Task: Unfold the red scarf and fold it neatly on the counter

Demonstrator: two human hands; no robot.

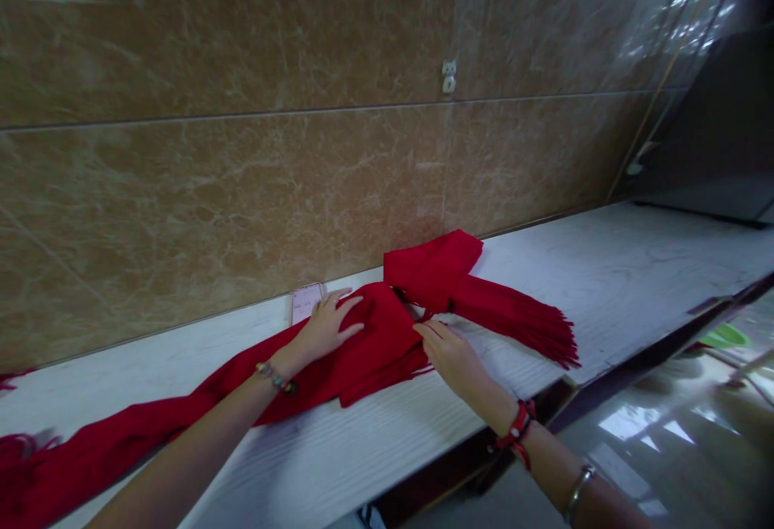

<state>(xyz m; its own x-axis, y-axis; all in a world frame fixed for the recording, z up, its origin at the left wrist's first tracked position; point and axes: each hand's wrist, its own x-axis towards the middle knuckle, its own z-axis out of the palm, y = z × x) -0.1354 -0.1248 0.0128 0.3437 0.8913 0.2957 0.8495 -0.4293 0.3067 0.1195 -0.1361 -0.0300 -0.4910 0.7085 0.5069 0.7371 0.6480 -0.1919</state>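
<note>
A long red scarf (375, 327) stretches from the lower left across the white tabletop, its near part folded over on itself with fringe along the edge. My left hand (326, 327) rests on its upper side with the fingers spread. My right hand (451, 356) has fingers closed together at the scarf's right edge, pinching it. Just beyond lies a red folded piece (432, 264) with a fringed end (538, 323) pointing right; whether it joins the scarf under my hands is hidden.
A pale phone-like object (305, 303) lies against the brown marbled wall (242, 190). The white tabletop (605, 287) runs right towards a dark appliance-like panel (713, 134). The table's front edge drops to a shiny floor, where a green basin-like object (724, 336) stands.
</note>
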